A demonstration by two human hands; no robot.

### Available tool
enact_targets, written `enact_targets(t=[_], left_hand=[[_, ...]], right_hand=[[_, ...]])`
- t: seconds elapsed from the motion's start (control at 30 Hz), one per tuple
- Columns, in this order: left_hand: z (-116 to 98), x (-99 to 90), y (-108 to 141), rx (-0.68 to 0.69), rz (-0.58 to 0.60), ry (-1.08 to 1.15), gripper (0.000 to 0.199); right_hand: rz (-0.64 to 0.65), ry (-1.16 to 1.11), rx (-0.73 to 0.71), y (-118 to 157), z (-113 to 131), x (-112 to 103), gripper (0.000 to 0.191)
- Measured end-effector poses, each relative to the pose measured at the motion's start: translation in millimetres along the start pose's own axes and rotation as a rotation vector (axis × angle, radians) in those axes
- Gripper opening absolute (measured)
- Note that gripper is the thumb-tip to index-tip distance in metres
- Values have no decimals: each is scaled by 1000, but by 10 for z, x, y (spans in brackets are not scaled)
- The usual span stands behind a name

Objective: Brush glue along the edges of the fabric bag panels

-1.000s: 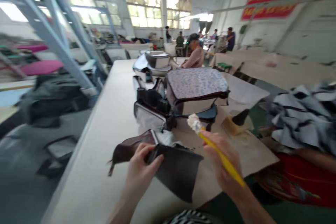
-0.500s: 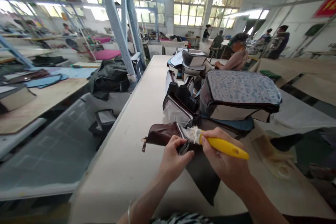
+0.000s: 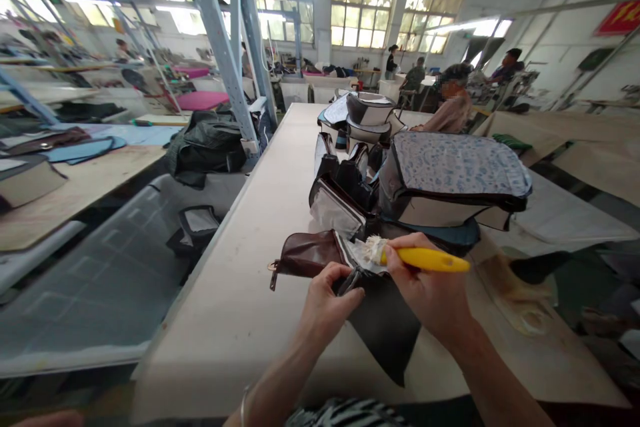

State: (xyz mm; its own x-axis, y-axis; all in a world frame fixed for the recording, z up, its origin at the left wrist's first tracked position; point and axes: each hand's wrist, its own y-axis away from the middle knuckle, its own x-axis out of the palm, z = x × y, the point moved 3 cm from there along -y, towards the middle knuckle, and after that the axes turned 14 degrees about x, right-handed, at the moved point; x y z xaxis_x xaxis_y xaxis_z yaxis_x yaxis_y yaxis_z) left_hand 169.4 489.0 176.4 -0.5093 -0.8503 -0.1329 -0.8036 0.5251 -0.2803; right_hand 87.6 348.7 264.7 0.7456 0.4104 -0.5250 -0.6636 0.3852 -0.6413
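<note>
My right hand (image 3: 430, 287) is closed round a brush with a yellow handle (image 3: 440, 259). Its pale, ragged bristles (image 3: 374, 249) rest on a whitish strip beside a brown leather-like bag piece (image 3: 310, 253) with a zipper pull (image 3: 273, 273) at its left end. With thumb and fingers, my left hand (image 3: 330, 300) pinches the dark edge of the piece just below the bristles. A black flap (image 3: 387, 327) of material spreads from there toward me over the white table (image 3: 235, 327). What lies under the fingertips is partly hidden.
Behind the piece stand more dark bag parts (image 3: 345, 203) and a big box-shaped bag part with a blue-patterned top (image 3: 460, 163). A stained pale sheet (image 3: 515, 293) lies to the right. Left of the table is a translucent bin (image 3: 115, 273). A co-worker (image 3: 450, 103) sits farther back.
The brush has shifted slightly right and up along the whitish strip, its handle now lying flatter. My left hand keeps its pinch in nearly the same place.
</note>
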Motion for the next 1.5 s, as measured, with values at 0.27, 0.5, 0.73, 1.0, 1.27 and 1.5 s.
enact_targets(t=[0.27,0.5,0.73,1.0,1.27,1.5], left_hand=[[213,-613,226,-160,88,288,33],[493,-1172,434,-23,80,328,26],[623,-1232,530,-24,34,393,28],[622,-1182,537,-10,4,450,29],[495,-1097,426,-12,-12,409,30],[405,-990,287,-37,7,370,34]], right_hand=[[162,-333,425,105,-274,67,19],[450,-676,397,206,-68,514,14],[659,-701,173,314,268,987,6],[562,-646,89,327,283,1057,3],[486,-566,95,274,238,1043,5],[411,-533,88,174,255,931,6]])
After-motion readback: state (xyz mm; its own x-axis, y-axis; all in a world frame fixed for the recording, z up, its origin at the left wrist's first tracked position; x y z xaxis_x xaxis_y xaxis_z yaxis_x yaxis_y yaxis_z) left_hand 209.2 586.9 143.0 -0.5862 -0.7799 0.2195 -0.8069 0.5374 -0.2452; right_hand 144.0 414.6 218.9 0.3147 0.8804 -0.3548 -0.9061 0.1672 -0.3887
